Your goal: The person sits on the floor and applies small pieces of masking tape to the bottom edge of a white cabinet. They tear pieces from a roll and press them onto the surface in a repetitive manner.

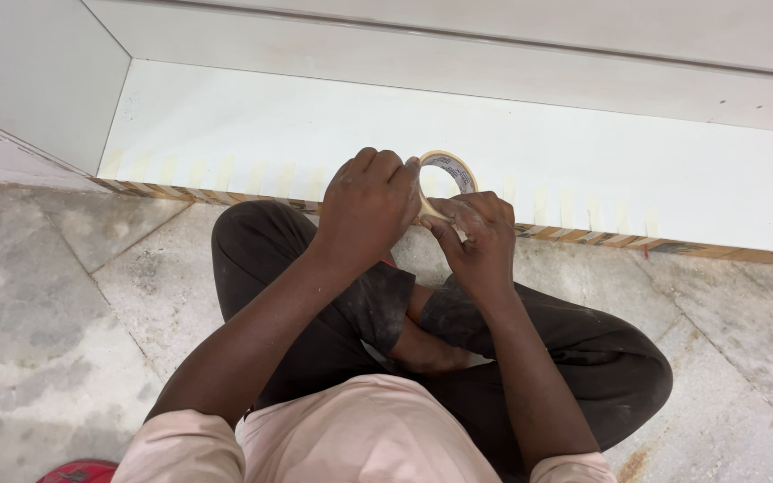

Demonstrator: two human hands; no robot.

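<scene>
Both of your hands meet on one roll of masking tape (pixel 445 179), held up in front of your crossed legs and just above the lower edge of the white panel (pixel 458 143). Your left hand (pixel 367 206) is clenched around the roll's left side, fingers curled over its rim. Your right hand (pixel 480 237) pinches at the roll's lower right edge with thumb and fingertips, and whether a loose end of tape is caught there is too small to tell. Short strips of tape (pixel 565 207) stand in a row along the panel's bottom edge, over the wood edging (pixel 726 252). You sit on the stone floor (pixel 64 295), with red footwear (pixel 78 470) at the lower left
</scene>
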